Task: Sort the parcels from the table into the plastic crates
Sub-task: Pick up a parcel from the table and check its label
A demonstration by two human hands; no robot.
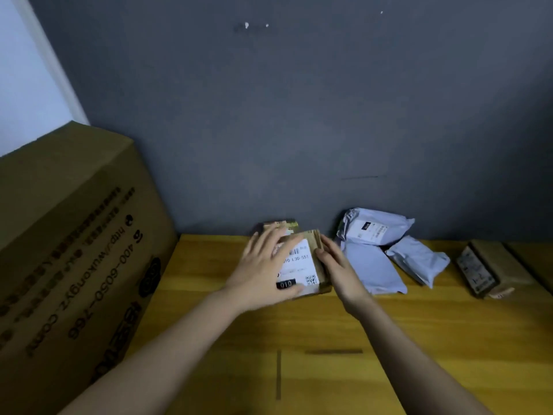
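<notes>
A small brown cardboard parcel (311, 266) with a white shipping label lies on the wooden table (344, 339) near the wall. My left hand (266, 271) lies over its left side with fingers spread on the label and thumb under the near edge. My right hand (335, 265) presses flat against its right side. Another small brown parcel (282, 224) sits just behind it. Three grey plastic mailer bags (374, 226) (371, 269) (419, 259) lie to the right. No plastic crate is in view.
A large printed cardboard box (74, 250) stands against the table's left end. A further brown parcel (487, 271) with a label lies at the far right. A dark grey wall (299, 115) runs right behind the table.
</notes>
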